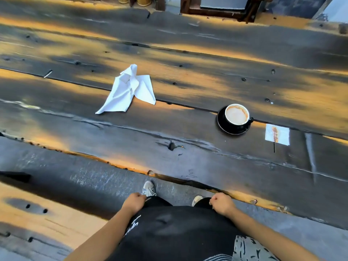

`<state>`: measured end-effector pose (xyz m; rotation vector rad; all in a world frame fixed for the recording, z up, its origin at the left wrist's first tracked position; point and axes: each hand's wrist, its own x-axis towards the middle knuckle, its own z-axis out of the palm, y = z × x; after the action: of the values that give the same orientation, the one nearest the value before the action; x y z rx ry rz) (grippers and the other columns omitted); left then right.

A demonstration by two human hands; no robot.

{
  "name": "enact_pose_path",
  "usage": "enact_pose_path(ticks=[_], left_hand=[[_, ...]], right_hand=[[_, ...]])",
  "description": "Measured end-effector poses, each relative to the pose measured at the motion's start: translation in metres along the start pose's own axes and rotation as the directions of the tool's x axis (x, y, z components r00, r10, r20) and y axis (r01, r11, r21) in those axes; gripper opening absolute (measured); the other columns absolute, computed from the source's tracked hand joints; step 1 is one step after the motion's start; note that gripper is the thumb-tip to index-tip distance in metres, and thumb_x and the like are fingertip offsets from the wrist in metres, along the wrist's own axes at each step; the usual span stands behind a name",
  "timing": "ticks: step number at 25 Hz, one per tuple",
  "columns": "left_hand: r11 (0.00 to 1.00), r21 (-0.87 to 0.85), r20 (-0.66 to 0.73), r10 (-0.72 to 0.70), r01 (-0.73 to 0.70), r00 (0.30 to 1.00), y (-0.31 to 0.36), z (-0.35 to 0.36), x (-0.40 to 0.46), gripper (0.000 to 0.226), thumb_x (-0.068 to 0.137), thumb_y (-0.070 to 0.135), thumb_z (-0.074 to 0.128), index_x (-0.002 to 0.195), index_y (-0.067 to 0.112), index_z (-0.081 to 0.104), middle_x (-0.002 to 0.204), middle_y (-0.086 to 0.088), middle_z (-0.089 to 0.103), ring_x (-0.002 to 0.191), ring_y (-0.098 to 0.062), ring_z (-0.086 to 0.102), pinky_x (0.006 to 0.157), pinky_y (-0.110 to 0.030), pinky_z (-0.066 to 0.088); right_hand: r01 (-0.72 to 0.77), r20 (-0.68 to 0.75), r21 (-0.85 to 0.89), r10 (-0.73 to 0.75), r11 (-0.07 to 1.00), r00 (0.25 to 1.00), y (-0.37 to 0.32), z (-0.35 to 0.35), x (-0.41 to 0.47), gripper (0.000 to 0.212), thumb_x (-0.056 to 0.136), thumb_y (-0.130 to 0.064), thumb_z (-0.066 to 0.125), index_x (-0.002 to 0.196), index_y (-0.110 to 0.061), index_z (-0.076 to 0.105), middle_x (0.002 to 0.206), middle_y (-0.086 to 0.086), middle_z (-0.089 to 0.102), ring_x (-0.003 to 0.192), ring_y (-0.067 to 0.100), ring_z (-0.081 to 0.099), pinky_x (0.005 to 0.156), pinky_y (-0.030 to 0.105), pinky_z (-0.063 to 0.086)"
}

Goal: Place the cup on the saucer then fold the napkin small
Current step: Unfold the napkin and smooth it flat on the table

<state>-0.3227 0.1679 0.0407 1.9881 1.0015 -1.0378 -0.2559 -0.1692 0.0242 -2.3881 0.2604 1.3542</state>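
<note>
A black cup [236, 115] with a foamy coffee residue inside stands on a black saucer [224, 127] on the dark wooden table, right of centre. A white napkin [128, 89] lies crumpled and spread out on the table to the left of the cup. My left hand [134, 202] and my right hand [222, 203] hang low at my hips, below the table's near edge, both curled into loose fists with nothing in them. Both hands are far from the cup and the napkin.
A small white paper [277, 136] with a brown stain lies right of the saucer. A wooden bench [47, 219] runs at lower left beside my legs. A cigarette-like stick [48, 73] lies far left on the table. A dark framed object [222, 6] stands at the far edge.
</note>
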Motion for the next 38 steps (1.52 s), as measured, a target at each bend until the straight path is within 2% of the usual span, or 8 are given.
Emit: enact_pose_path(ticks=[9, 14, 19, 24, 30, 32, 35, 38], left_hand=[[0.991, 0.088, 0.043, 0.093, -0.097, 0.995, -0.012, -0.126, 0.055, 0.020, 0.095, 0.015, 0.047, 0.078, 0.008, 0.055, 0.108, -0.026, 0.071, 0.087, -0.030, 0.059, 0.091, -0.040, 0.052], [0.985, 0.120, 0.103, 0.108, -0.121, 0.989, -0.024, -0.145, 0.068, 0.021, 0.093, 0.015, 0.048, 0.073, 0.011, 0.054, 0.095, -0.018, 0.071, 0.083, -0.028, 0.059, 0.088, -0.040, 0.053], [0.985, 0.155, 0.052, 0.074, -0.082, 0.996, -0.022, -0.154, 0.062, 0.018, 0.093, 0.017, 0.050, 0.077, 0.012, 0.056, 0.092, -0.012, 0.067, 0.093, -0.031, 0.062, 0.079, -0.034, 0.045], [0.988, 0.135, -0.019, 0.072, -0.069, 0.997, -0.021, -0.168, 0.063, 0.019, 0.092, 0.017, 0.050, 0.074, 0.014, 0.053, 0.083, -0.008, 0.062, 0.084, -0.027, 0.057, 0.074, -0.032, 0.041], [0.944, 0.283, -0.032, 0.188, -0.171, 0.982, -0.026, -0.208, 0.095, 0.022, 0.095, 0.018, 0.044, 0.089, 0.009, 0.063, 0.105, -0.019, 0.071, 0.103, -0.036, 0.064, 0.084, -0.037, 0.049], [0.890, 0.372, 0.009, 0.281, -0.264, 0.960, -0.021, -0.230, 0.107, 0.023, 0.095, 0.017, 0.043, 0.090, 0.008, 0.064, 0.107, -0.020, 0.072, 0.105, -0.038, 0.064, 0.084, -0.038, 0.050], [0.816, 0.457, 0.055, 0.371, -0.354, 0.927, -0.015, -0.279, 0.128, 0.024, 0.094, 0.021, 0.044, 0.092, 0.012, 0.067, 0.107, -0.016, 0.073, 0.104, -0.036, 0.064, 0.083, -0.037, 0.051], [0.790, 0.472, 0.041, 0.423, -0.390, 0.905, -0.015, -0.323, 0.148, 0.024, 0.094, 0.024, 0.045, 0.091, 0.011, 0.065, 0.104, -0.017, 0.072, 0.101, -0.036, 0.065, 0.082, -0.038, 0.052]], right_hand=[[-0.099, 0.007, 0.178, 0.099, 0.979, 0.995, -0.115, 0.055, -0.004, 0.024, 0.093, -0.021, 0.047, 0.090, -0.018, 0.070, 0.101, 0.003, 0.074, 0.099, 0.021, 0.066, 0.088, 0.031, 0.051], [-0.125, -0.021, 0.151, 0.130, 0.981, 0.991, -0.139, 0.064, -0.008, 0.026, 0.096, -0.022, 0.047, 0.089, -0.016, 0.071, 0.108, 0.006, 0.073, 0.105, 0.024, 0.065, 0.090, 0.030, 0.048], [-0.121, -0.024, 0.242, 0.131, 0.963, 0.991, -0.149, 0.059, 0.000, 0.024, 0.093, -0.019, 0.056, 0.071, -0.021, 0.065, 0.094, 0.005, 0.073, 0.097, 0.024, 0.066, 0.083, 0.030, 0.048], [-0.089, 0.069, 0.227, 0.075, 0.970, 0.995, -0.166, 0.043, 0.014, 0.027, 0.092, -0.016, 0.055, 0.078, -0.010, 0.077, 0.095, 0.014, 0.077, 0.087, 0.026, 0.068, 0.080, 0.034, 0.052], [-0.216, 0.035, 0.231, 0.213, 0.949, 0.976, -0.184, 0.050, 0.022, 0.031, 0.096, -0.020, 0.053, 0.080, -0.010, 0.079, 0.088, 0.010, 0.077, 0.093, 0.028, 0.069, 0.073, 0.029, 0.051], [-0.281, -0.026, 0.165, 0.289, 0.945, 0.957, -0.194, 0.054, 0.020, 0.032, 0.098, -0.026, 0.051, 0.091, -0.005, 0.074, 0.099, 0.013, 0.075, 0.101, 0.030, 0.067, 0.073, 0.027, 0.049], [-0.340, -0.083, 0.097, 0.348, 0.936, 0.934, -0.236, 0.070, 0.017, 0.041, 0.099, -0.034, 0.047, 0.123, -0.006, 0.065, 0.130, 0.016, 0.066, 0.120, 0.031, 0.062, 0.094, 0.031, 0.049], [-0.357, -0.078, 0.086, 0.364, 0.930, 0.928, -0.287, 0.081, 0.022, 0.044, 0.099, -0.036, 0.043, 0.129, -0.010, 0.063, 0.136, 0.014, 0.063, 0.124, 0.030, 0.059, 0.099, 0.033, 0.047]])
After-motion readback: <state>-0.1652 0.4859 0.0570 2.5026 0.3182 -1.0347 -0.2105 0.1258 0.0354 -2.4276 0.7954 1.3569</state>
